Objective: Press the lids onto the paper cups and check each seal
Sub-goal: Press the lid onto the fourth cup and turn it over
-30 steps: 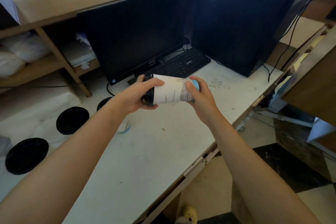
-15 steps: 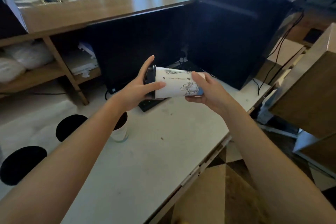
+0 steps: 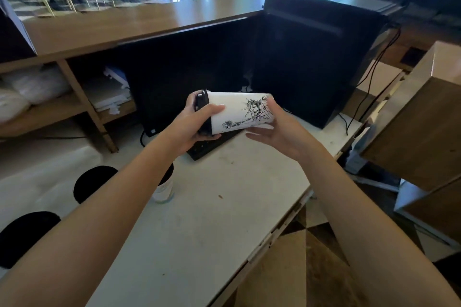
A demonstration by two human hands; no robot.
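The person holds a paper cup [image 3: 239, 112] on its side, in the air above the white table [image 3: 224, 219] and just in front of the keyboard [image 3: 212, 147] and the dark monitor [image 3: 187, 75], so the step in hand looks like the seal check rather than the pressing. The black lid [image 3: 203, 109] is already on the cup's mouth and points to the person's left. The left hand [image 3: 194, 124] grips that end, its thumb laid across the cup wall just beside the lid and its fingers curled round the lid's rim from behind. The right hand [image 3: 277, 129] takes the base end more loosely: its upper fingers hook over the bottom edge by the printed statue, and the others stretch nearly straight underneath. Whether the rim sits flush all the way round I can't tell from here, since only one edge of the lid shows. A second cup [image 3: 166, 189], already capped in black, stands on the table half behind the left forearm, and two loose lids [image 3: 94, 182] lie farther left. Next, I'd expect the cup to want turning in both hands while the left thumb feels round the rim, then setting upright beside the capped one.
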